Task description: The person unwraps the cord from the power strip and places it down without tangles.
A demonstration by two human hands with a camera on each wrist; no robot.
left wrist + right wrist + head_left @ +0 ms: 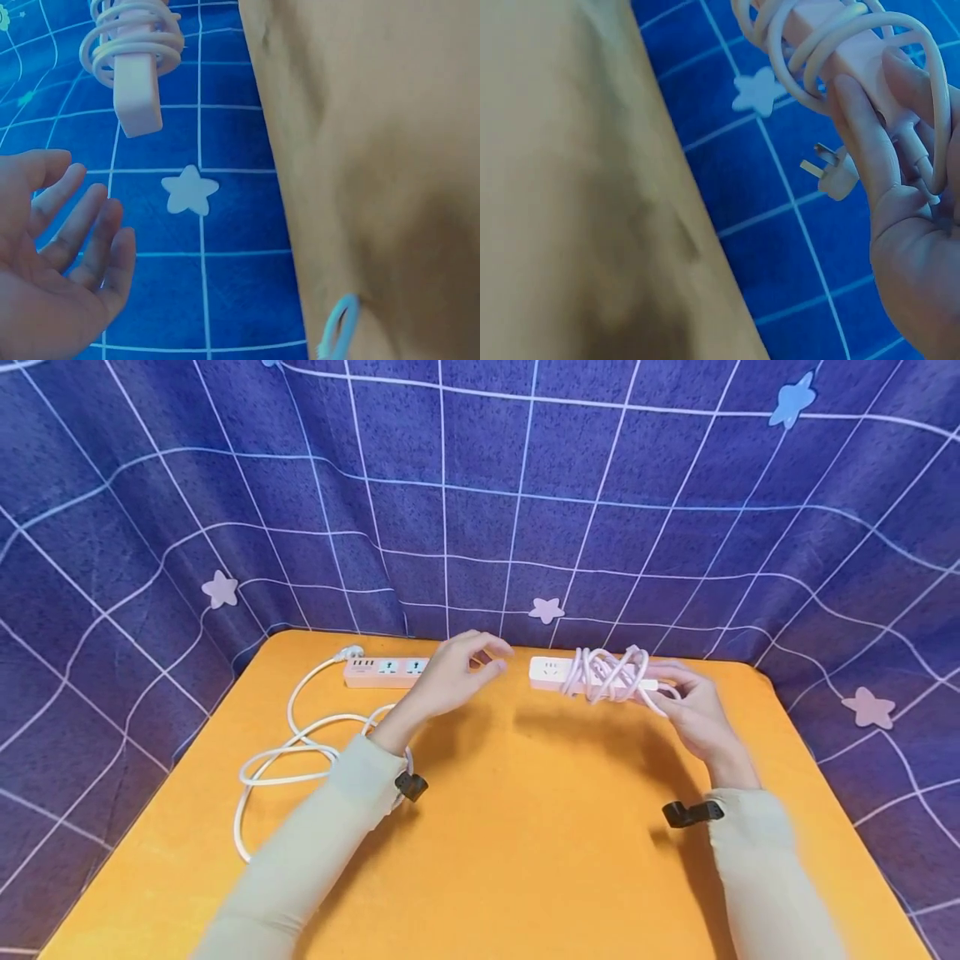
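My right hand (693,710) grips one end of a pale pink power strip (547,671), held above the table. Its cord (609,675) is wound in loops around the strip's body. In the right wrist view, the thumb and fingers pinch the end where the cord enters, and a plug (838,174) with metal prongs hangs beside the fingers. My left hand (453,672) is in the air to the left of that strip, apart from it, fingers loosely bent and holding nothing. Behind the left hand lies a second pink power strip (366,672), partly hidden by it.
The second strip's white cord (262,781) lies in loose loops on the orange table (540,843), running under the left forearm. Its plug (348,652) rests by the strip's left end. A blue curtain (480,510) with white grid lines and stars stands behind the table and at both sides.
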